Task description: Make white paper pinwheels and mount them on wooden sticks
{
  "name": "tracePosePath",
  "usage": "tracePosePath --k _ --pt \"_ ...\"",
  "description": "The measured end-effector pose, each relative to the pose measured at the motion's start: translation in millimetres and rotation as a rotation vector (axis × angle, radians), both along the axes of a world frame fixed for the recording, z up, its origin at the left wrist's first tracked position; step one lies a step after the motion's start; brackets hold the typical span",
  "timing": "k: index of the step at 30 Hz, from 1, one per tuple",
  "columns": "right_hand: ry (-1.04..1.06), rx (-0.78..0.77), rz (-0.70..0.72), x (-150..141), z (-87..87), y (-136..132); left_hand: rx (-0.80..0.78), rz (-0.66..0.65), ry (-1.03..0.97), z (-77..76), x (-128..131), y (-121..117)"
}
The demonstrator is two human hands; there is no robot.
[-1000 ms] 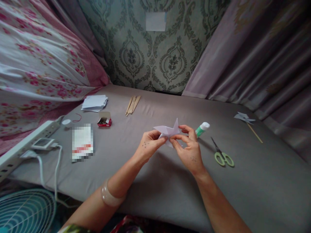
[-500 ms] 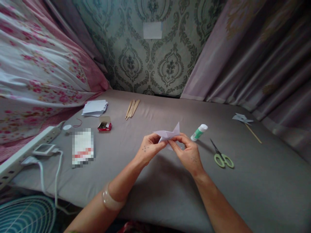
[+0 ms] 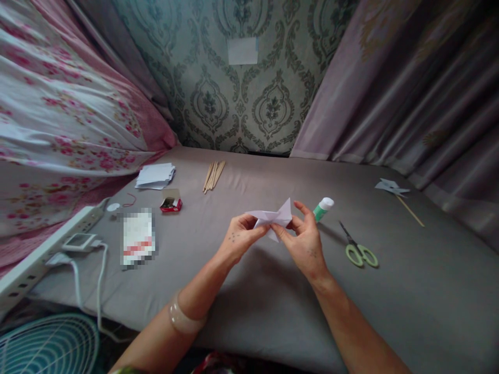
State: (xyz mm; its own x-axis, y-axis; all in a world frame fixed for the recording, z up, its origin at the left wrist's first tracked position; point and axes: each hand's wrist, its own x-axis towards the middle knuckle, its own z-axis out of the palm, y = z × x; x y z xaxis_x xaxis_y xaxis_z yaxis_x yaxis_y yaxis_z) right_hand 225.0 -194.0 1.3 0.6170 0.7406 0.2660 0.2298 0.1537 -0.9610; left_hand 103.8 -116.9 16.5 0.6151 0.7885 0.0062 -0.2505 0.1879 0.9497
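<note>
A white paper pinwheel (image 3: 275, 218) with pointed blades is held up in front of me, between both hands. My left hand (image 3: 241, 238) pinches its left side, thumb towards the middle. On the other side, my right hand (image 3: 306, 239) has thumb and a finger closed on the paper, with the index finger raised off it. Just behind the right hand stands a glue stick (image 3: 323, 209) with a white cap, partly covered by the fingers. Green-handled scissors (image 3: 356, 249) lie to the right of that hand.
A finished pinwheel on a stick (image 3: 393, 188) lies at the far right. Towards the back left are wooden sticks (image 3: 213, 175), a paper stack (image 3: 155, 175) and a small red box (image 3: 170, 203). A blurred packet (image 3: 138, 239) and a power strip (image 3: 50, 254) are at left.
My right index finger has lifted away from the paper, and the right-hand blades stand more in view. My left hand keeps its grip. The whole view has shifted slightly.
</note>
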Motion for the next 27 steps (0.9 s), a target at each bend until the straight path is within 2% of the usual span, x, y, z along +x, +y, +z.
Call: tracePosePath --k 7,27 --pt "-0.023 -0.068 0.105 3.0 5.0 0.7 0.005 0.000 0.006 0.7 -0.7 1.1" --pt "0.068 -0.081 0.193 9.0 -4.0 1.2 0.019 -0.033 0.069 3.5 -4.0 4.6"
